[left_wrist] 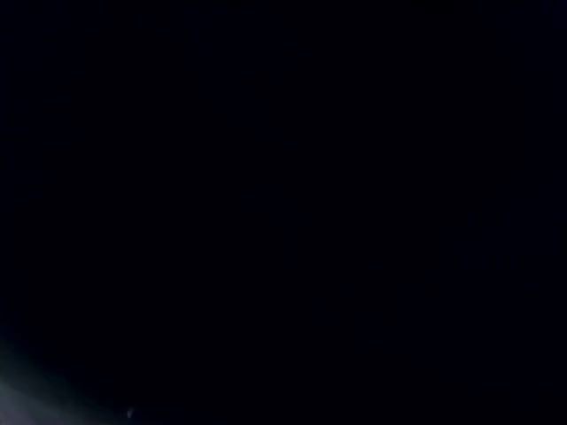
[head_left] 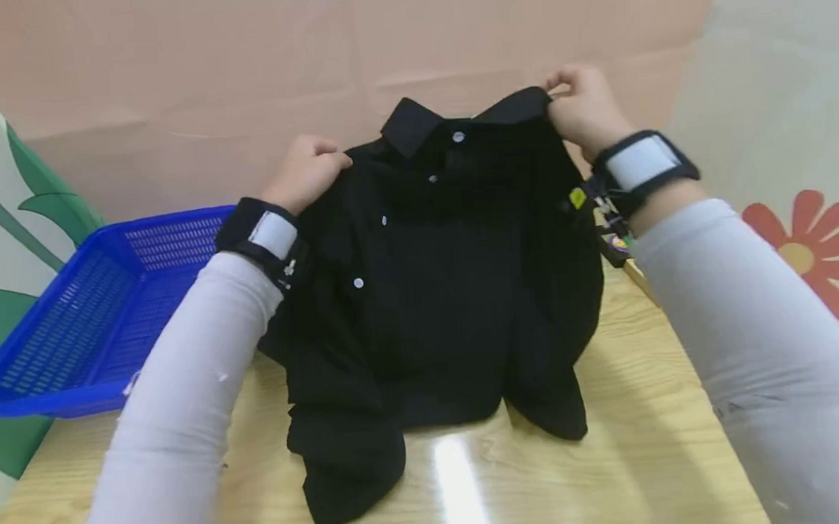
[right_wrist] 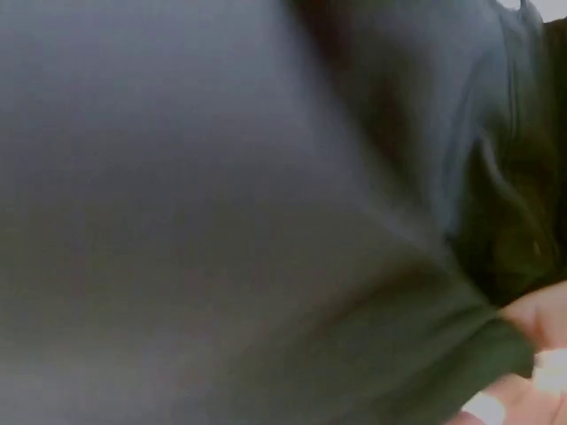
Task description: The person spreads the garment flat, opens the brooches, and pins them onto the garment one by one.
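Note:
A black button-up shirt [head_left: 449,292] with a collar and pale buttons hangs upright in front of me, its sleeves and hem drooping towards the table. By the shoulder on the left, my left hand [head_left: 308,171] pinches the cloth. The other shoulder is gripped by my right hand [head_left: 585,107], near the collar's end. In the right wrist view, the fingers [right_wrist: 540,319] hold a fold of the black cloth [right_wrist: 221,221], which fills most of that picture. The left wrist view is almost wholly dark, so the left fingers are hidden there.
A blue plastic basket [head_left: 109,326] with slotted walls stands on the left of the wooden table [head_left: 656,424]. Partly behind the right wrist sits a small dark object [head_left: 612,248]. A peach backdrop [head_left: 238,66] rises behind the shirt, beside a wall with a red flower [head_left: 810,249].

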A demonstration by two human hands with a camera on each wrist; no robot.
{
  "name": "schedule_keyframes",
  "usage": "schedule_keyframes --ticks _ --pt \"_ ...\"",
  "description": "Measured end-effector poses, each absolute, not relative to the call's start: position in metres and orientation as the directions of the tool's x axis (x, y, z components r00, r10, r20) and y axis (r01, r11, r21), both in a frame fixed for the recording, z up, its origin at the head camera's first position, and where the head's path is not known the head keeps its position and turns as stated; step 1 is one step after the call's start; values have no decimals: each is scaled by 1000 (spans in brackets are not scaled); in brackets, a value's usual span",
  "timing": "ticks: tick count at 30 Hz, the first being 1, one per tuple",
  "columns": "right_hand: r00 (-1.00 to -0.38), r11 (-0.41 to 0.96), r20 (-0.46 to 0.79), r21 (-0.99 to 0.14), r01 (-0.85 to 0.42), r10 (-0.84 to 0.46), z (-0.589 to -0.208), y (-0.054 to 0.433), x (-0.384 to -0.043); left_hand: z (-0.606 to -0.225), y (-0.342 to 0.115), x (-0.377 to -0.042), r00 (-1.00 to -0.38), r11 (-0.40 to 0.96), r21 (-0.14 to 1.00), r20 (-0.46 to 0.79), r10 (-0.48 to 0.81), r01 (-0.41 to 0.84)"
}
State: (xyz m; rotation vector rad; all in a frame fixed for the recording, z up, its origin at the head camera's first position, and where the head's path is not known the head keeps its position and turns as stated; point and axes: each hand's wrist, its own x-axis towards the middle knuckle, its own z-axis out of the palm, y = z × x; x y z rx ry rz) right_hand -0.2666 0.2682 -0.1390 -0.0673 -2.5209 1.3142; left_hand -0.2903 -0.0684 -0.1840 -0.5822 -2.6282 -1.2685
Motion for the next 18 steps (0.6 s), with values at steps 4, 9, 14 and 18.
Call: schedule_keyframes --ticks 4,9,14,18 --pt "-973 661 134 -750 23 187 -163 238 -293 -209 -62 -313 -961 749 608 233 148 263" --pt "-996 814 82 -581 -20 34 -208 229 -283 -237 -58 -308 -960 810 516 118 254 277" --pt "-979 877 147 -438 -195 -144 -237 235 -248 -242 -59 -263 -894 798 407 156 420 445" --pt "-935 871 195 -347 -349 -297 -254 233 -204 -247 -70 -206 -829 797 229 192 526 559"
